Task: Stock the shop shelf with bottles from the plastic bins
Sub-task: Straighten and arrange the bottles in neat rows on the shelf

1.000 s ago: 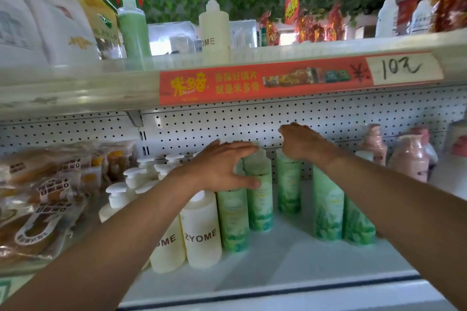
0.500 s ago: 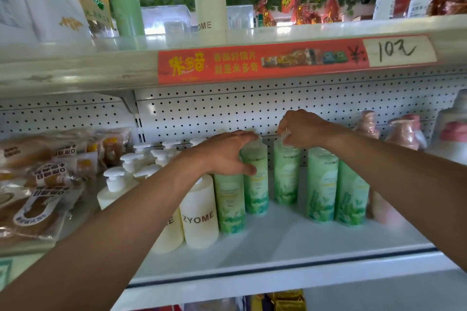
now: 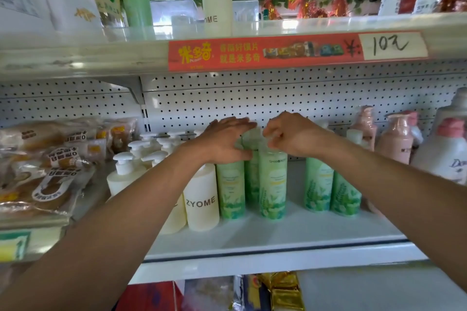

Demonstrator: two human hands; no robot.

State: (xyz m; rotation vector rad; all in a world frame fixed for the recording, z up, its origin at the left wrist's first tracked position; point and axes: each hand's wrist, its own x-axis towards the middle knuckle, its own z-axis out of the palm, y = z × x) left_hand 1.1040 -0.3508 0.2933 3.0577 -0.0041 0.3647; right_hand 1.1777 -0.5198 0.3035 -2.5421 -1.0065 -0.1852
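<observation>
- My right hand [image 3: 293, 134] is now gripping the cap of the green bottle [image 3: 273, 184], which is sitting closer to the ZYOME bottle [image 3: 201, 199] than half a second ago.
- My left hand [image 3: 225, 141] is still resting with straight fingers on the tops of the two green bottles [image 3: 231, 188] just right of the ZYOME bottle.
- The gripped bottle is standing upright on the shelf [image 3: 278, 235], long axis vertical, cap up, label facing me.
</observation>
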